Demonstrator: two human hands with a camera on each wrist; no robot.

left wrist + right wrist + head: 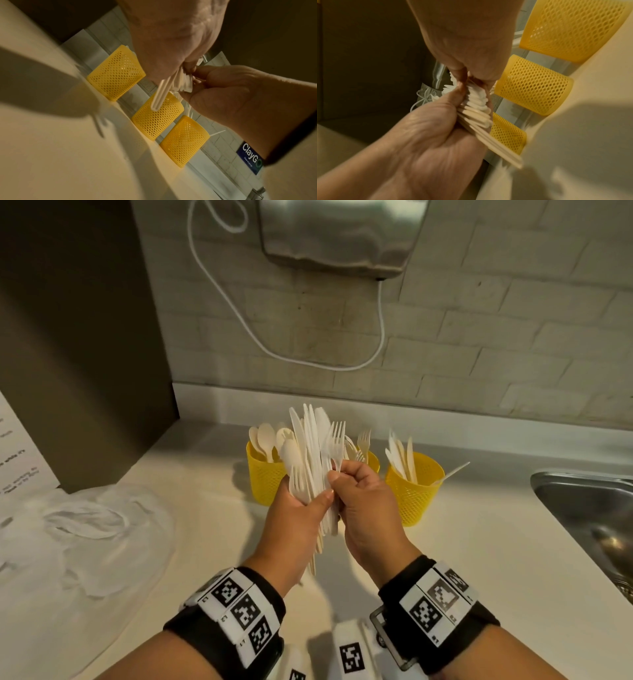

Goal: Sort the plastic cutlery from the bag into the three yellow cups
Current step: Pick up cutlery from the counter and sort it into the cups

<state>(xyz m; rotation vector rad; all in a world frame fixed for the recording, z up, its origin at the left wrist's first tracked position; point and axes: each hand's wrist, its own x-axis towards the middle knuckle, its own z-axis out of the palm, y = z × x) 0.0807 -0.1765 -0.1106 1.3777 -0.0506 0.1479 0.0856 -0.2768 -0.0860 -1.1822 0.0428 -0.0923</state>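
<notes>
Head view: left hand [298, 508] grips the cutlery bundle [313, 453] upright, handles down, just in front of the middle cup [373, 462]. Right hand [359, 494] pinches one fork [339, 440] in the bundle; it is the hand nearer that cup.

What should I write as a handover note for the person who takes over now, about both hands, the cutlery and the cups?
Left hand: grips the mixed bundle of cutlery, upright above the counter.
Right hand: pinches pieces at the bundle's right edge, by the forks.
Cups, in a row by the wall: left cup holds spoons, middle cup forks, right cup knives.
Bag: lies flat at the left.
Done: some pieces sorted into each cup.
Left: the whole bundle in hand.
</notes>
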